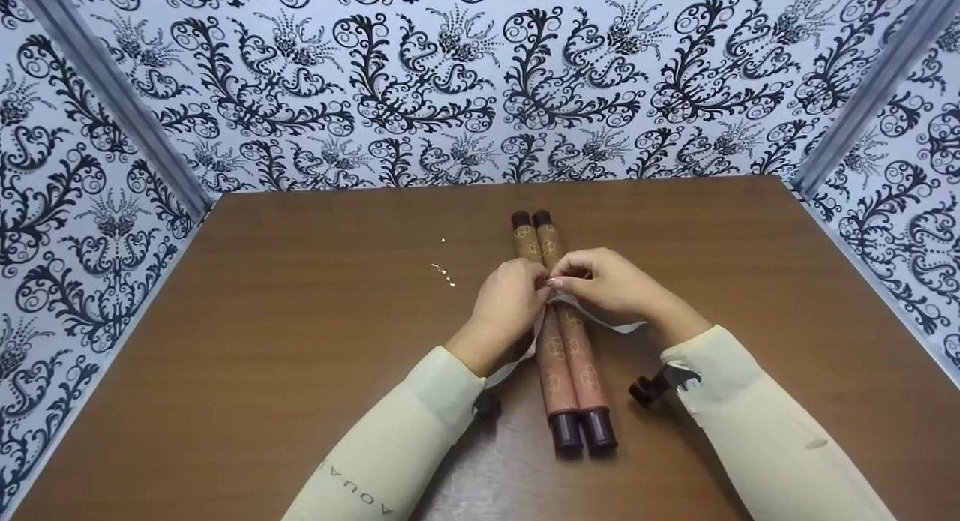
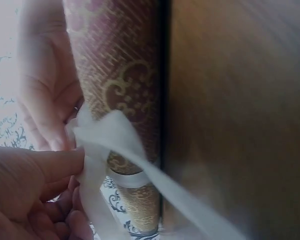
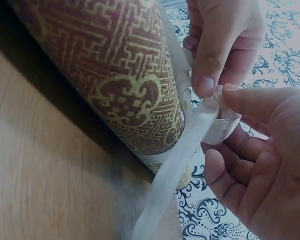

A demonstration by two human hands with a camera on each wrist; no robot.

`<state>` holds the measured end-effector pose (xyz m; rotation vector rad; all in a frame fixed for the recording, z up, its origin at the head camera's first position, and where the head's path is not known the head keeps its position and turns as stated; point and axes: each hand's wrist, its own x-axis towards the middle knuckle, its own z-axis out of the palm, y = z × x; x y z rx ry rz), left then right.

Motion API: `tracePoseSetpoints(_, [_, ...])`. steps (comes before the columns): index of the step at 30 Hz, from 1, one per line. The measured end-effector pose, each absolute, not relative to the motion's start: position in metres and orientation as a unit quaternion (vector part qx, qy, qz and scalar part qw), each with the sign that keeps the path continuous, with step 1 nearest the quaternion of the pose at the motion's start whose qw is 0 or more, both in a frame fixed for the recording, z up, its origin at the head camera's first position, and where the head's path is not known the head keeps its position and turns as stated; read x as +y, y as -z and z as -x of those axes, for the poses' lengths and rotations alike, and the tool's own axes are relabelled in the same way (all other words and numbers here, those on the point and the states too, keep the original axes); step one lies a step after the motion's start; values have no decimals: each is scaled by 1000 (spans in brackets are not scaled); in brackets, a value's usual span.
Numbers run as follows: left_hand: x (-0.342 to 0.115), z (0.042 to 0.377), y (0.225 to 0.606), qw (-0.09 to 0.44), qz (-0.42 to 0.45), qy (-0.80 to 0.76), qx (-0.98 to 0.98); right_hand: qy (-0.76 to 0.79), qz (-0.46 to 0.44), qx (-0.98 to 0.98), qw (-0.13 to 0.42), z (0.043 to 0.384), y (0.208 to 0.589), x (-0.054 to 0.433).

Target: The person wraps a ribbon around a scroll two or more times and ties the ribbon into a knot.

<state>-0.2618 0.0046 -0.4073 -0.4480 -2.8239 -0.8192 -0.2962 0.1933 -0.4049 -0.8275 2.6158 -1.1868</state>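
Observation:
Two rolled scrolls (image 1: 564, 348) in gold-patterned reddish-brown brocade with dark end caps lie side by side on the table. A white ribbon (image 3: 172, 167) passes round them, and its loose tails (image 1: 619, 327) hang to both sides. Over the scrolls' middle, my left hand (image 1: 510, 297) pinches the ribbon between thumb and fingers. My right hand (image 1: 611, 282) meets it there, pinching a small loop of ribbon in the right wrist view. Both hands' fingertips are close together. In the left wrist view, a ribbon fold (image 2: 115, 131) crosses in front of the brocade (image 2: 125, 65).
The brown wooden table (image 1: 300, 341) has small white flecks (image 1: 444, 272) left of the scrolls. Patterned black-and-white panels (image 1: 450, 79) enclose the back and sides. Dark wrist devices (image 1: 649, 390) stick out beneath the sleeves.

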Motion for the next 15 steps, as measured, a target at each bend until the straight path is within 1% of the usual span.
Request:
tracePoseSetpoints(8, [3,261,412,94,143,280,-945,409,279,866,72,294,404,193])
tracePoseSetpoints(15, [2,260,414,104,135,291,-941,412,252,872,82,295,404,193])
